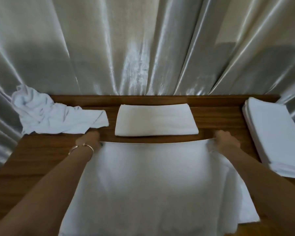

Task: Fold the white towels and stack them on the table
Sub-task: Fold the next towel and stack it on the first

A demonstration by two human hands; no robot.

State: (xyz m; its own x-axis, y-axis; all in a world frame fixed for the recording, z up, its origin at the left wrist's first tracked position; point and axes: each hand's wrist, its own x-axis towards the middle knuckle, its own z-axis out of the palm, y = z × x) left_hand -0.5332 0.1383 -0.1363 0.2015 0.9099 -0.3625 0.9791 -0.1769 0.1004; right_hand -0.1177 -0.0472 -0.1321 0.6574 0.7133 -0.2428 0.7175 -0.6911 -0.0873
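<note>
A white towel (153, 181) lies spread across the near half of the wooden table (41, 150), its far edge stretched straight between both hands and its near part hanging toward the camera. The left hand (90, 138), a thin bracelet (82, 147) on its wrist, holds the far left corner; the right hand (226, 140) pinches the far right corner, so each grip is closed on the cloth. Just beyond that edge rests a folded towel (156, 121), apart from the spread one. A crumpled towel (49, 114) sits at the far left, and a stack (276, 133) of folded white cloth lies along the right edge. A pale satin curtain (143, 48) hangs behind. No labels or writing can be read anywhere.
</note>
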